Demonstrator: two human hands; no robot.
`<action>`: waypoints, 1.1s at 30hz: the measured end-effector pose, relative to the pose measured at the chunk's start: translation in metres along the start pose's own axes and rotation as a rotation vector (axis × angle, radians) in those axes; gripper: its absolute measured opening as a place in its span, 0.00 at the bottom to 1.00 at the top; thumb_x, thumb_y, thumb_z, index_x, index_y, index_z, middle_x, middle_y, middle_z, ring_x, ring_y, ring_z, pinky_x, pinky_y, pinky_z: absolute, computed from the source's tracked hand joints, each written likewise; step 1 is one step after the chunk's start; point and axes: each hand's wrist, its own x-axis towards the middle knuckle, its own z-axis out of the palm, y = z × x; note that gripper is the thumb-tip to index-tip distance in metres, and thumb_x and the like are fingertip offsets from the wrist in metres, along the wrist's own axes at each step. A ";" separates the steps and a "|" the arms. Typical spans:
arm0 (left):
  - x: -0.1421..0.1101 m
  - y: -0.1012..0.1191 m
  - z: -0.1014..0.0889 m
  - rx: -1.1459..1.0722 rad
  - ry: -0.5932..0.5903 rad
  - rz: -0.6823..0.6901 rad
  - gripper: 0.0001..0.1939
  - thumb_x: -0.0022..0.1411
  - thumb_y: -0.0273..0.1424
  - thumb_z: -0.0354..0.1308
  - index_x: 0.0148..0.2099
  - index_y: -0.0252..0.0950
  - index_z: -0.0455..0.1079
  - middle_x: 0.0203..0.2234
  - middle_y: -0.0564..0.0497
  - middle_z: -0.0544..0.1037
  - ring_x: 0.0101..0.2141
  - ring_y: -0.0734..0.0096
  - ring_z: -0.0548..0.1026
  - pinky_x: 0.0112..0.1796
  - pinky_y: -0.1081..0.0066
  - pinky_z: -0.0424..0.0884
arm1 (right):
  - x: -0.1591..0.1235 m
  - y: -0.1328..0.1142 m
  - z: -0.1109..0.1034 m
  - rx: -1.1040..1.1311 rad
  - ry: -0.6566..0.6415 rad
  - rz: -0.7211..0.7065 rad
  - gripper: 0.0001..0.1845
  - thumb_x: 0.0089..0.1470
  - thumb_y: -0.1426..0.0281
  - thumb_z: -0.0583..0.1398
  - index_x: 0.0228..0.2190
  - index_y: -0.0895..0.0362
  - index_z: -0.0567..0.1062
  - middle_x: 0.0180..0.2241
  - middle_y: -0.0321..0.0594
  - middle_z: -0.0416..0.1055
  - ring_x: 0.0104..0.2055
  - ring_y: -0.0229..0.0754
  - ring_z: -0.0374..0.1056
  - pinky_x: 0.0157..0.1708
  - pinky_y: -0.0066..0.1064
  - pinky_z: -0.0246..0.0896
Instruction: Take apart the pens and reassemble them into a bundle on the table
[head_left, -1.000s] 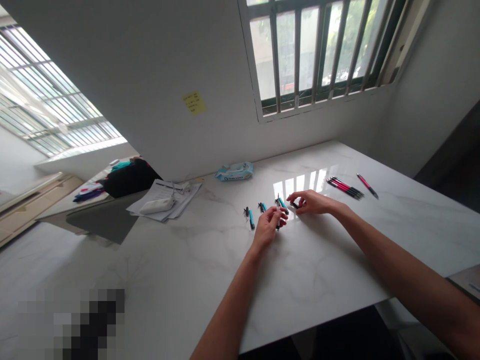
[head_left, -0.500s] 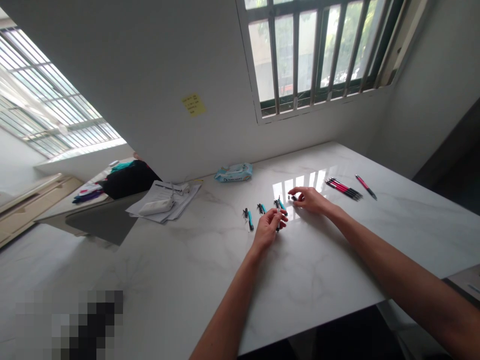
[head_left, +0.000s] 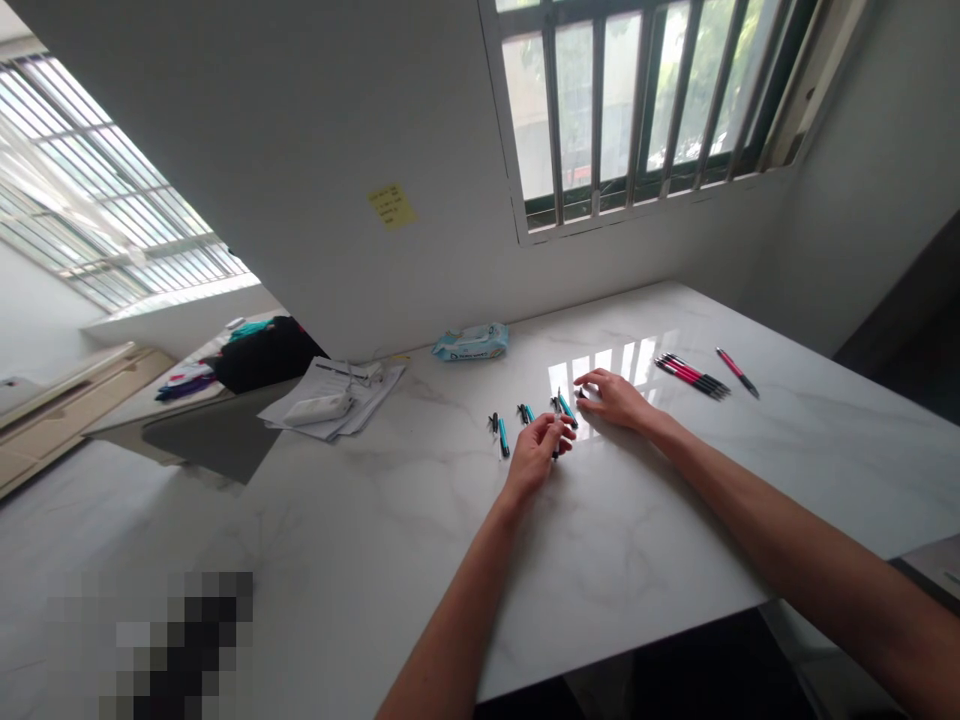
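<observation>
My left hand (head_left: 534, 450) is closed around a slim pen part (head_left: 557, 405), its thin tip pointing up and a dark end showing below the fingers. My right hand (head_left: 611, 400) rests on the table to the right, thumb and fingers closed on a small black pen piece (head_left: 583, 393). Teal pen barrels with black parts lie in small groups: one teal barrel (head_left: 503, 438) at the left, another teal barrel (head_left: 529, 413) in the middle and a third teal barrel (head_left: 566, 405) just beyond my left hand.
Several red and black pens (head_left: 691, 376) lie bunched right of my right hand, with a single red pen (head_left: 737, 373) farther right. A blue wipes pack (head_left: 471, 343) sits by the wall. Papers (head_left: 367, 405) with a white object (head_left: 319, 407) lie at the left.
My right hand has closed on the small black piece and shifted slightly. My left hand keeps its hold on the pen part. The view has moved a little.
</observation>
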 end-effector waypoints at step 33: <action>-0.001 -0.004 0.005 0.026 -0.034 -0.016 0.21 0.63 0.48 0.63 0.44 0.34 0.76 0.32 0.49 0.77 0.31 0.71 0.73 0.40 0.69 0.70 | -0.004 -0.011 -0.006 -0.120 -0.019 0.092 0.19 0.59 0.64 0.63 0.52 0.51 0.79 0.49 0.46 0.74 0.43 0.46 0.73 0.40 0.31 0.62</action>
